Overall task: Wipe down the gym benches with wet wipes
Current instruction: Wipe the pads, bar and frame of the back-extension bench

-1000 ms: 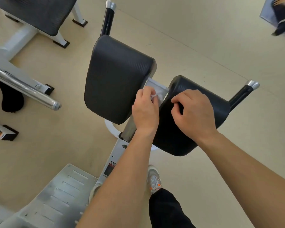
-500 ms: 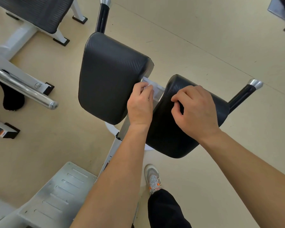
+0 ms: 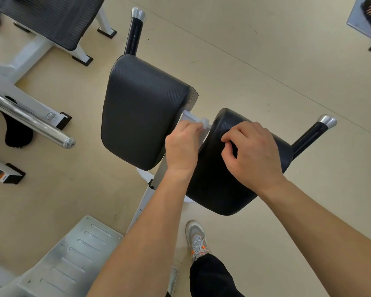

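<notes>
Left hand (image 3: 183, 146) curls round a white wipe (image 3: 194, 119), hemmed between left pad (image 3: 141, 112) and right pad (image 3: 219, 181) (black, rounded, weave-textured). Right of that grip the right hand (image 3: 252, 153) lies curled on the right pad; pinching anything, I cannot tell. Chrome bar (image 3: 30, 121) well left.

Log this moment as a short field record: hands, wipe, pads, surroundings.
left hand: grips a white wet wipe in the gap between the two pads; wipe or packet, cannot tell
right hand: fingers curled, resting on the right pad; nothing visible in its grip
left pad: black, textured, beside the left hand
handles: two black bars with silver caps, far and right
footplate: grey slotted metal, lower left
second bench: upper left
</notes>
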`<act>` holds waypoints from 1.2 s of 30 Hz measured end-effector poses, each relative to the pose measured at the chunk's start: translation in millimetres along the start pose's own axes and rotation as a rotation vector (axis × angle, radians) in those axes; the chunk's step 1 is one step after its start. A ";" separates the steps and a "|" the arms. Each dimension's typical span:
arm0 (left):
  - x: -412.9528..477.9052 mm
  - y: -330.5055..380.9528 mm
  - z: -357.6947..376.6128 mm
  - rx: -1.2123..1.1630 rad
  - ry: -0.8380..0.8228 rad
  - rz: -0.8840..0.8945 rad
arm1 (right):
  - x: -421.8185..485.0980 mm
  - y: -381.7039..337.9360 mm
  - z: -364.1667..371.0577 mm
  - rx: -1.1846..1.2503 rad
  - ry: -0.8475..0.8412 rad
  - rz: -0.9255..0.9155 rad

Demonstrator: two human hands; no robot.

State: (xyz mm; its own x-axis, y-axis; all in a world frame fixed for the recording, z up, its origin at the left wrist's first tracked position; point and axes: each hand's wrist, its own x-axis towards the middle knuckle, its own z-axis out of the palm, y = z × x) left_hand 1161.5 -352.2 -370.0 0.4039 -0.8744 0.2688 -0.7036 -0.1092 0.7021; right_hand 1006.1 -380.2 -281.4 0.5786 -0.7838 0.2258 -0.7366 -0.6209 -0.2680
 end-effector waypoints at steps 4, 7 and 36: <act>-12.4 -10.4 -8.1 -0.011 -0.122 0.039 | 0.9 1.1 1.6 0.005 -0.007 -0.008; -21.3 -11.6 -12.8 0.002 -0.173 0.089 | 1.5 1.2 2.4 0.013 -0.004 -0.007; -45.0 -23.9 -31.9 0.079 -0.566 -0.016 | 10.6 6.0 9.1 -0.028 -0.043 -0.031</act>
State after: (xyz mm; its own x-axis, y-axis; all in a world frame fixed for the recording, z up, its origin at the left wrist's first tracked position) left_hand 1178.8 -295.2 -377.9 0.0538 -0.9869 -0.1522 -0.7501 -0.1405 0.6462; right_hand 1011.1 -392.4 -289.1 0.6154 -0.7642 0.1933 -0.7271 -0.6450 -0.2352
